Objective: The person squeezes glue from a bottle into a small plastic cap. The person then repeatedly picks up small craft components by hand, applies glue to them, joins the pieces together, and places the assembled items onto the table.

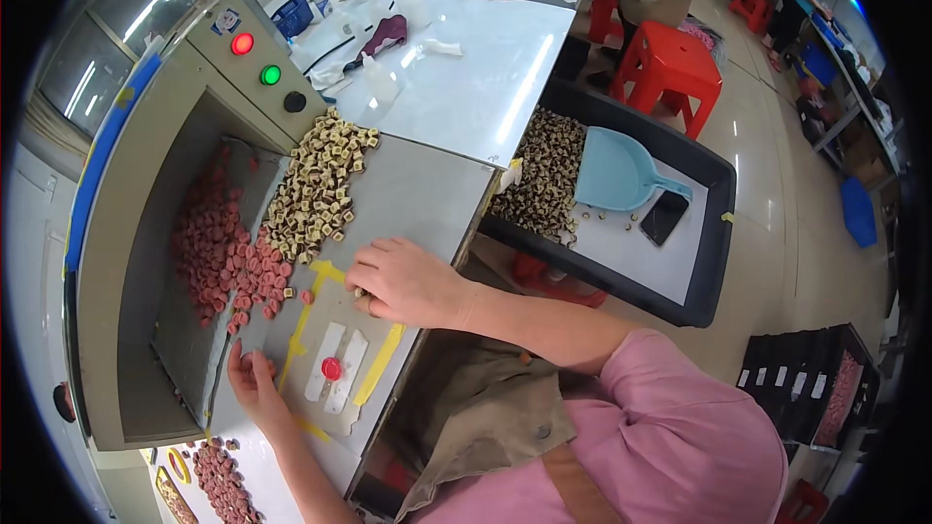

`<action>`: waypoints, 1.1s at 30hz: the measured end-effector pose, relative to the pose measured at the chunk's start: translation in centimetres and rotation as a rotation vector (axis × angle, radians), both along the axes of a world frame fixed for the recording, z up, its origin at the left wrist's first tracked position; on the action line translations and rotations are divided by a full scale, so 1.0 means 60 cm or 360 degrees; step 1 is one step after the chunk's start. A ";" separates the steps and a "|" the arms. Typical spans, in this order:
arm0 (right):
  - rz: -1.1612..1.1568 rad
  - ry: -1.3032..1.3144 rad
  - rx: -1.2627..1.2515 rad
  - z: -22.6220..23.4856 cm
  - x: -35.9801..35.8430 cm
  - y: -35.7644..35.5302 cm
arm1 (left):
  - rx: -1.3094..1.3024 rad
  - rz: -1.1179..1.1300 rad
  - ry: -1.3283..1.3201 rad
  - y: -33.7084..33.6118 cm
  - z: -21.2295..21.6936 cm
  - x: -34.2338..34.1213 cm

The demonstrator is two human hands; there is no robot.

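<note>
My right hand is closed at the fingertips around a small gold-and-dark square piece, only a bit of which shows, above the grey work surface. Low on the left, my left hand has its fingers curled together near the machine's opening; what they hold, if anything, is hidden. Between the hands lies a white jig of two flat strips, with a round red piece at its middle. Beyond them are a heap of gold-and-dark square pieces and a heap of pink pieces, which spills into the opening.
A beige machine with lit buttons stands left. Yellow tape frames the jig. At right, a black tray holds more pieces, a blue dustpan and a phone. Red stools and co-workers are farther back.
</note>
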State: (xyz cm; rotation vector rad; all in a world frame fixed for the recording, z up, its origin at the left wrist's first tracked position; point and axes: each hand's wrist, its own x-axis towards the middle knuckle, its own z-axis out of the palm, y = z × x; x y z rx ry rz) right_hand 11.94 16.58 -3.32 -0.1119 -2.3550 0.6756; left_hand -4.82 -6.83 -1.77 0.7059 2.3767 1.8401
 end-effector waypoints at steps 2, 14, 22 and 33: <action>-0.0006 -0.0008 -0.0017 0.002 0.000 -0.002 | -0.0011 0.0000 -0.0001 -0.002 -0.001 -0.004; 0.0023 -0.0010 -0.0049 0.007 0.002 -0.002 | -0.0018 -0.0008 0.0013 0.002 0.006 0.006; 0.0031 -0.0049 -0.0056 0.010 -0.002 -0.007 | 0.0035 0.0016 -0.0034 -0.001 0.007 0.003; -0.0004 -0.0049 -0.0037 0.015 -0.002 -0.009 | 0.0013 -0.0010 -0.0053 -0.008 0.008 0.001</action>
